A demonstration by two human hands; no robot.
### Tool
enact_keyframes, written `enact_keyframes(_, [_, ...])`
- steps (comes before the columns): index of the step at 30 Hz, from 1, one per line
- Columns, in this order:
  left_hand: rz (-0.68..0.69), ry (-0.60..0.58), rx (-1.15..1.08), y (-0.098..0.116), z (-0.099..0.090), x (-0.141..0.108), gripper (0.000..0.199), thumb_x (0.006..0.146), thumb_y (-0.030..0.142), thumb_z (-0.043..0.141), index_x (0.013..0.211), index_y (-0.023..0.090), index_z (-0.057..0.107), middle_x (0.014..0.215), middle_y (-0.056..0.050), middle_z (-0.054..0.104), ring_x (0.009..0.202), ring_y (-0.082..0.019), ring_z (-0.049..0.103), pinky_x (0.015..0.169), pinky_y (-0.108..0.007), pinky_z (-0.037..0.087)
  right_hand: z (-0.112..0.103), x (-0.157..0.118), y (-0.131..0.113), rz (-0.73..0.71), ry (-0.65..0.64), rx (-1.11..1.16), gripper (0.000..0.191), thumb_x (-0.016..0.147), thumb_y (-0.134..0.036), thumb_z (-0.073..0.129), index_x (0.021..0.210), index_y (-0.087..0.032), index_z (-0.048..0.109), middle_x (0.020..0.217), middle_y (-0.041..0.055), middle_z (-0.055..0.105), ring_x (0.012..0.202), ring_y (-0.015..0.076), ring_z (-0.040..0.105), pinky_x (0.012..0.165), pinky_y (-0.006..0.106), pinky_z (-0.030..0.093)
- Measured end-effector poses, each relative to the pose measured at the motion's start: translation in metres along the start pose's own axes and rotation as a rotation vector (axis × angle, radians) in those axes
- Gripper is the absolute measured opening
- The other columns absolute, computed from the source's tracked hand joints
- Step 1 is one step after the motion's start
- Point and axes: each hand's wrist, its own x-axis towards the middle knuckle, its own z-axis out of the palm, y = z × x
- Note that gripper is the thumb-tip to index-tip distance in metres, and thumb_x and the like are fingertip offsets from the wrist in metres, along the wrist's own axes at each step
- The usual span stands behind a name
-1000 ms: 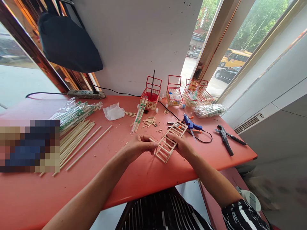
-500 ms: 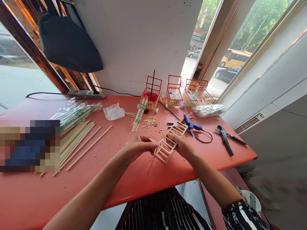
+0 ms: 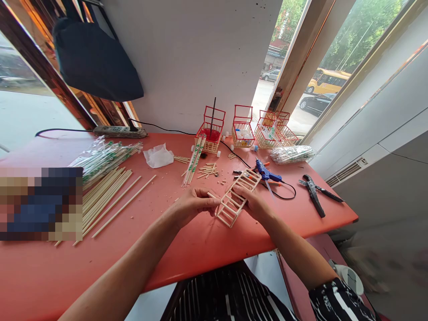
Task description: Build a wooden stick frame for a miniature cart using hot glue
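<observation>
A small ladder-like frame of pale wooden sticks (image 3: 229, 208) is held tilted above the red table. My right hand (image 3: 256, 204) grips its right side, the thumb over the rungs and the other fingers mostly hidden behind. My left hand (image 3: 195, 207) pinches a short wooden stick (image 3: 211, 195) at the frame's left edge; whether the stick touches the frame is unclear. Just beyond the frame lies a blue glue gun (image 3: 265, 171), near orange-handled pliers (image 3: 276, 183) partly hidden by it. Cut short stick pieces (image 3: 207, 170) are scattered behind my left hand.
Long bare sticks (image 3: 107, 200) and wrapped chopsticks (image 3: 107, 160) lie at left. Small red-topped stick carts (image 3: 210, 133) stand along the wall. Black-handled pliers (image 3: 314, 196) rest near the table's right edge. A white plastic bag (image 3: 158, 156) and power strip (image 3: 120, 131) are at the back.
</observation>
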Motion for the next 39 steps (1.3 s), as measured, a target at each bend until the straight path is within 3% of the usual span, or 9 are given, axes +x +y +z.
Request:
enact_keyframes(10, [0.005,-0.005,-0.001,-0.0007,-0.0003,-0.0003,0.029,0.06,0.041,0.09,0.066,0.016,0.077,0.061,-0.003,0.063,0.058,-0.012,0.057,0.056,-0.025,0.049,-0.0017,0.0012,0.0025,0.033,0.045,0.043,0.038,0.075,-0.046,0.078,0.069,-0.022,0.05,0.062,-0.0049,0.046,0.055,0.0096,0.034,0.051,0.025,0.027])
enact_keyframes(39, [0.011,-0.005,0.019,-0.002,-0.0018,0.0002,0.029,0.062,0.041,0.089,0.066,0.016,0.076,0.062,-0.003,0.064,0.059,-0.013,0.057,0.057,-0.025,0.048,0.0009,-0.0006,-0.0011,0.018,0.017,0.008,0.037,0.078,-0.046,0.073,0.069,-0.022,0.047,0.063,-0.0053,0.042,0.055,0.0093,0.03,0.051,0.026,0.022])
